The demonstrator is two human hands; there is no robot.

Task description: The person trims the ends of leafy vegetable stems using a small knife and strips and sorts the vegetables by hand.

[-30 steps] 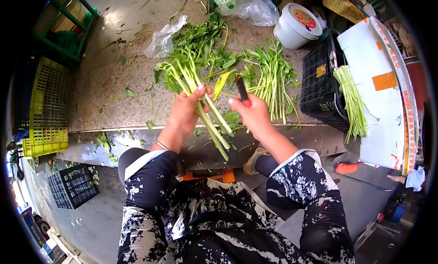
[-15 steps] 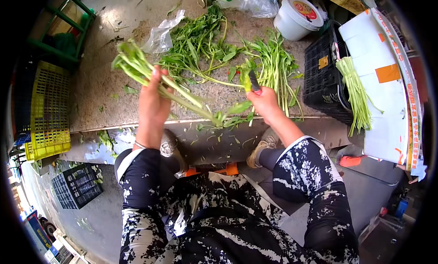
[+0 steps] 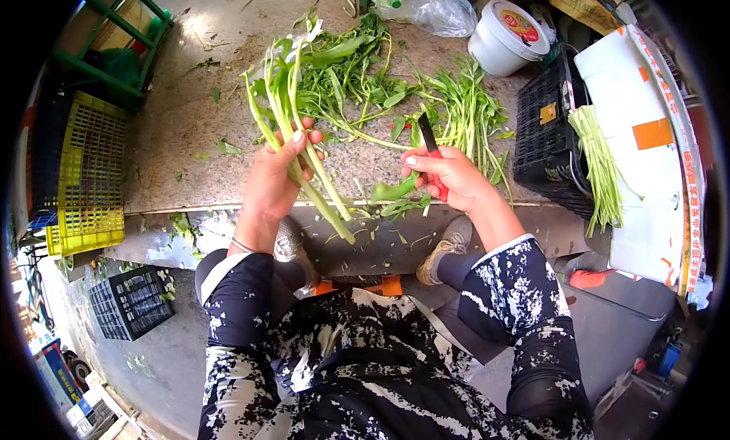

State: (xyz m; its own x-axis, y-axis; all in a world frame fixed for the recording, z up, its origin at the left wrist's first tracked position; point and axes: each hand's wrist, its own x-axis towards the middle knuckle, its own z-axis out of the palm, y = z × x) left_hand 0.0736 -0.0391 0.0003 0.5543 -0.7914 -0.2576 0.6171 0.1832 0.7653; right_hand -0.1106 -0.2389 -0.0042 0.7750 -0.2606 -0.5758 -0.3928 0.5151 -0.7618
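Note:
My left hand [image 3: 277, 174] is closed around a few pale green leafy vegetable stalks [image 3: 286, 105], their tops pointing up and their lower ends hanging over the ledge. In my right hand [image 3: 450, 177] is a small knife [image 3: 430, 138] with a red handle and dark blade, blade pointing up. A torn green leaf piece [image 3: 395, 190] sticks out to the left of my right fingers. Beyond my hands lie a heap of leafy greens [image 3: 346, 82] and, to the right, a bunch of trimmed greens [image 3: 465, 109].
A white lidded bucket [image 3: 498, 48] stands at the back right. Beside it is a black crate [image 3: 544, 136], then a white box [image 3: 639, 166] with a stalk bundle [image 3: 597, 170]. On the left are a yellow crate [image 3: 87, 166] and a lower black crate [image 3: 131, 303]. Scraps litter the ledge [image 3: 182, 151].
The stalks in my left hand have swung from leaning left to nearly upright. My right hand has turned so the knife shows more fully, and a leaf piece now sits by its fingers.

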